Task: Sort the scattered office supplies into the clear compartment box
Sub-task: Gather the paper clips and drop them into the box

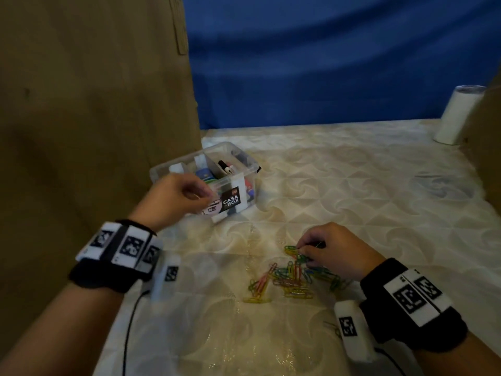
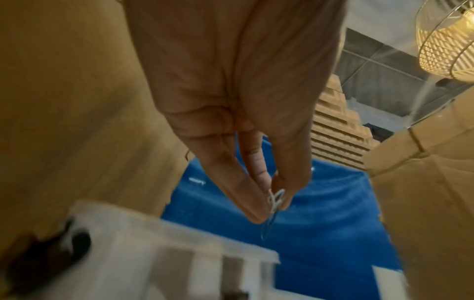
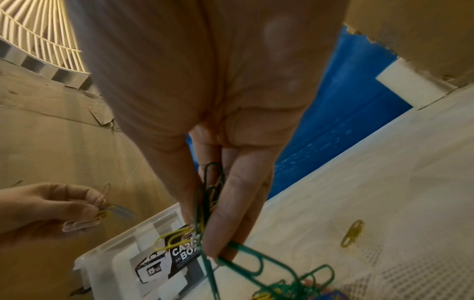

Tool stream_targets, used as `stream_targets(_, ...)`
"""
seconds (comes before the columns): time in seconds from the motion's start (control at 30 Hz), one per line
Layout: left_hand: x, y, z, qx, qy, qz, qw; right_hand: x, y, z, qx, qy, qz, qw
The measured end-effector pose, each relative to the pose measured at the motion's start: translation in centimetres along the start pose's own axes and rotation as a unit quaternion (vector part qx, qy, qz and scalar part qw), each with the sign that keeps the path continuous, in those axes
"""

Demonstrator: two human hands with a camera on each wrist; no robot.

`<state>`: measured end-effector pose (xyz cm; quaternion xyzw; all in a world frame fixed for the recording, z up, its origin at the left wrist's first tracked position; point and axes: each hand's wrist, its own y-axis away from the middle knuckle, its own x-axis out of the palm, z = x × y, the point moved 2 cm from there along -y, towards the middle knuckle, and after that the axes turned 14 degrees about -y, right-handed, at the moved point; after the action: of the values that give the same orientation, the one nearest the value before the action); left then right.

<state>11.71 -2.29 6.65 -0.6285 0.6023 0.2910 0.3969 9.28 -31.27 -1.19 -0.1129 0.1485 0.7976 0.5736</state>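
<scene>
From above, my left hand [image 1: 180,198] blurs over the near-left corner of the clear compartment box [image 1: 245,164], fingers curled so that what they hold is hidden. My left wrist camera shows only a pale clip or two [image 2: 275,200] pinched at the fingertips, with the box a smear below; the right wrist view gives more — a small bunch of pale pink, yellow and blue paper clips [image 3: 98,211] nipped between my thumb and fingers.

My right hand [image 1: 334,251] is down at the pile of coloured paper clips [image 1: 291,278] on the cream patterned tabletop [image 1: 352,185], near the box and to its right. The head camera hides my fingertips; the right wrist view shows thumb and fingers pinching several green clips [image 3: 209,194] with yellow ones tangled in, and more green clips trailing to the pile.

Inside the box I make out a black marker [image 1: 224,166] and blue items, little else. A white tumbler [image 1: 458,115] stands at the far right edge, partly cut off by cardboard.
</scene>
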Motion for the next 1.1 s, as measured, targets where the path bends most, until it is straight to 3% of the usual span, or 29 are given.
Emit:
stream_targets(0.13,-3.8,-3.1,2.8,-0.069,-0.04,-0.038,0.996,0.1,0.0,-0.4,0.005,0.001,0.003,1.0)
stream_targets(0.2,-4.4,-4.7,4.0,-0.095,-0.139,-0.012,0.986,0.0,0.0,-0.4,0.002,0.011,0.005,1.0)
stream_targets(0.27,-4.2,-6.0,4.4,-0.106,-0.223,0.052,0.968,-0.1,0.0,-0.3,-0.005,0.036,0.009,0.999)
stream_targets(0.4,-2.5,-8.1,3.6,-0.067,-0.348,0.14,0.924,-0.3,0.1,-0.3,-0.003,0.044,0.007,0.999)
stream_targets(0.57,-1.3,-8.8,3.2,-0.036,-0.398,0.186,0.898,-0.5,0.3,-0.9,0.01,0.058,0.006,0.998)
stream_targets(0.63,-1.7,-8.4,3.2,-0.028,-0.384,0.161,0.909,-0.7,0.3,-1.2,0.013,0.053,0.002,0.998)
stream_targets(0.73,-2.7,-6.6,4.2,-0.035,-0.319,0.041,0.946,-1.1,0.3,-1.6,0.01,0.063,-0.009,0.998)
stream_targets(0.83,-2.1,-4.1,6.2,-0.075,-0.29,-0.044,0.953,-0.9,0.0,-1.0,0.014,0.04,-0.006,0.999)
stream_targets(0.97,0.2,-2.7,9.0,-0.201,-0.141,0.002,0.969,-0.2,-1.4,2.4,-0.009,0.027,0.003,1.0)
stream_targets(1.1,0.9,-2.7,10.2,-0.227,-0.05,0.02,0.972,0.3,-3.6,7.7,-0.066,0.041,0.012,0.997)
